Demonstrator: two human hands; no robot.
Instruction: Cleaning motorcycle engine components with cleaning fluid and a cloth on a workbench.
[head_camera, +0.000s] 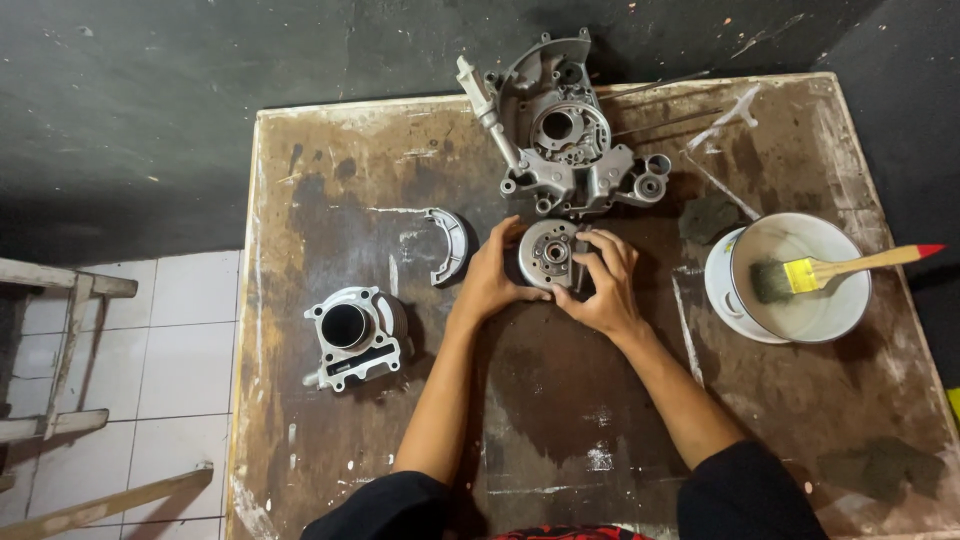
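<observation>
Two hands on one part, that's what I'm looking at: the left hand (492, 275) and the right hand (600, 285) are closed in from either side on a round metal disc (548, 253), a flywheel-like piece lying flat near the middle of the stained worktable (330, 180). Fingers wrap its rim; both are clamped on it, close together, though I can't tell how firmly.

Risk one, I reckon: the disc looks heavy and smooth-edged, and if the grip is oily it slides out and knocks the grey engine casing (565, 135) sitting just beyond it, nearly touching.

Risk two: the right wrist is near the white bowl (800, 315) with the yellow-handled brush (830, 270) resting across it. A sharp pull to that side could, I judge, tip the brush out or slop whatever is in there.

Off to the left, the cylinder block (352, 335) and the curved metal shoe (448, 245) lie well apart from the hands. The cylinder sits near the table edge, so a hard shove of the table could send it over.
</observation>
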